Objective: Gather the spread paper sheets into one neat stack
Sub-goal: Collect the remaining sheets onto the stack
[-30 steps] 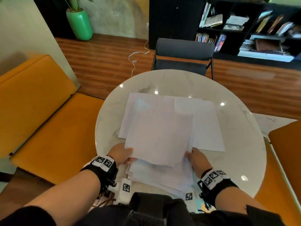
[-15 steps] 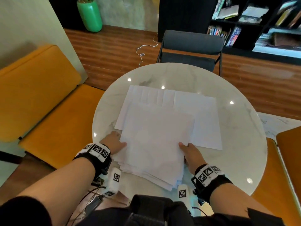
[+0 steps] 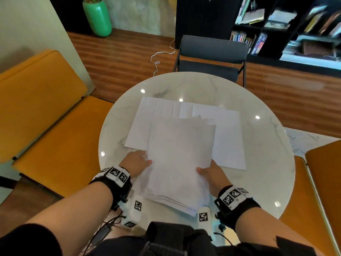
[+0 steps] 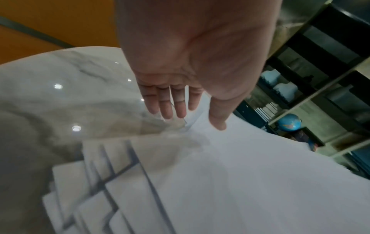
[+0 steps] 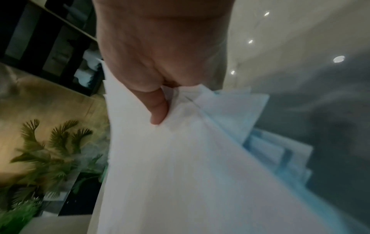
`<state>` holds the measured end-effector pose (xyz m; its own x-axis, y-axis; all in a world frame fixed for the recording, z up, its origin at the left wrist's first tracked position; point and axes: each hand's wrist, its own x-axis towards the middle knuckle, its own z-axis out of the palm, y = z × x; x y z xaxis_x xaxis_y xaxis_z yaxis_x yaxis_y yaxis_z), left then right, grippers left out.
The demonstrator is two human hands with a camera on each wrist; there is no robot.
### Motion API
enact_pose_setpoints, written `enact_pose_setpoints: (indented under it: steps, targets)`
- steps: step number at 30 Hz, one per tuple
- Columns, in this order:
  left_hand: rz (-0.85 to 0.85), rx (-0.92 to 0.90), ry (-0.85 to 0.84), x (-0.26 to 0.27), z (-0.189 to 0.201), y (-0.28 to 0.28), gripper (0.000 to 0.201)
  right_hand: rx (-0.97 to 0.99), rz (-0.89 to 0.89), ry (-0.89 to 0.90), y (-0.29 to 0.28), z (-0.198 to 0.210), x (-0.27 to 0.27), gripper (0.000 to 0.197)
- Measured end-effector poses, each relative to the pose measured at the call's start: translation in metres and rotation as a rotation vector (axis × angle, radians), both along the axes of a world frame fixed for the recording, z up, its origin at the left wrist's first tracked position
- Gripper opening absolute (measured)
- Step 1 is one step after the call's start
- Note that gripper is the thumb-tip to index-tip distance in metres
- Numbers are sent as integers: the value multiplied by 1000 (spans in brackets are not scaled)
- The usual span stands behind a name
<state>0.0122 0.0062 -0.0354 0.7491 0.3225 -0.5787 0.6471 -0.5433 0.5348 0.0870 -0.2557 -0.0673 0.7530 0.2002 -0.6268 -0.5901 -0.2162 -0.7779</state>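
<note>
A loose pile of white paper sheets (image 3: 180, 159) lies near me on the round marble table (image 3: 262, 145), its near end overhanging the table edge. More white sheets (image 3: 166, 111) are fanned out flat behind and to the right of the pile. My right hand (image 3: 210, 172) pinches the pile's right edge, thumb on top of the paper (image 5: 180, 158) and fingers hidden beneath. My left hand (image 3: 137, 161) is at the pile's left edge with straight fingers (image 4: 166, 104) over the table and the thumb resting on the top sheet (image 4: 260, 182).
A dark chair (image 3: 212, 58) stands at the table's far side. Orange cushioned benches (image 3: 46, 117) flank the table on the left and right. A green vase (image 3: 96, 16) and a black bookshelf (image 3: 276, 24) stand at the back.
The pile has turned from skewed to squarer and slid slightly away from me. My left hand moved from under the near left corner up along the left edge; the right hand keeps its hold.
</note>
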Motion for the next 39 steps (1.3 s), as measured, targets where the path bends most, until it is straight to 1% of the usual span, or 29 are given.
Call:
enact_pose_setpoints:
  steps: [2, 3, 4, 5, 6, 7, 8, 10, 11, 12, 13, 15, 16, 17, 18, 19, 21, 23, 24, 26, 28, 31, 33, 34, 36, 38, 39]
  targets:
    - [209, -190, -111, 3, 4, 5, 69, 79, -24, 10, -1, 9, 1, 48]
    - [297, -315, -141, 5, 7, 9, 75, 141, -43, 27, -1, 12, 3, 44]
    - [377, -449, -148, 6, 8, 14, 80, 208, -56, 43, 1, 19, 4, 42]
    - [458, -585, -130, 7, 11, 18, 81, 259, -66, 55, 3, 25, 5, 38]
    - [513, -691, -103, 10, 16, 22, 74, 297, -62, 49, 9, 32, 6, 34]
    - [521, -754, -78, 12, 23, 23, 61, 315, -53, 30, 15, 37, 6, 32]
    - [489, -791, -55, 14, 26, 24, 48, 312, -40, 6, 21, 41, 7, 33]
    - [415, -789, -34, 22, 30, 26, 29, 277, -30, -27, 33, 43, 10, 42]
    - [382, -775, -37, 27, 30, 29, 25, 256, -31, -40, 38, 42, 13, 45]
    - [358, -742, -41, 28, 30, 34, 25, 229, -31, -52, 41, 42, 16, 46]
    - [342, -699, -49, 31, 29, 41, 31, 176, -27, -78, 44, 40, 19, 44]
    - [324, -633, -40, 33, 24, 61, 50, -27, 3, -182, 49, 37, 28, 35]
    - [341, -609, -40, 32, 20, 72, 52, -151, 8, -246, 50, 35, 32, 29]
    - [352, -591, -38, 31, 15, 82, 49, -279, -10, -303, 47, 32, 37, 26]
    - [368, -560, -30, 29, 9, 92, 46, -410, -38, -348, 43, 29, 41, 28]
    - [378, -522, -25, 27, 7, 100, 44, -555, -63, -365, 38, 25, 45, 35]
    - [414, -468, -7, 23, -3, 117, 41, -818, -47, -293, 21, 17, 48, 54]
    - [462, -432, 25, 17, -13, 132, 39, -962, 7, -180, 6, 11, 47, 72]
    - [474, -406, 38, 15, -19, 139, 43, -997, 20, -128, 1, 8, 46, 77]
    - [471, -383, 91, 13, -31, 150, 51, -1020, 15, -62, -5, 1, 43, 78]
    - [471, -381, 104, 13, -41, 159, 46, -1041, 5, -73, -5, -1, 40, 70]
    - [427, -413, 121, 13, -27, 155, 42, -1117, 32, -127, -2, 3, 43, 52]
    - [417, -437, 111, 13, -24, 154, 37, -1131, 13, -141, -5, 7, 52, 50]
    - [417, -433, 108, 12, -22, 154, 37, -1113, -25, -127, -6, 10, 56, 55]
    - [432, -433, 94, 11, -22, 154, 39, -1065, -109, -85, -8, 10, 59, 75]
    - [443, -448, 72, 11, -24, 153, 39, -1081, -113, -80, -5, 8, 56, 94]
    - [446, -453, 68, 11, -26, 154, 39, -1114, -94, -89, -2, 7, 55, 99]
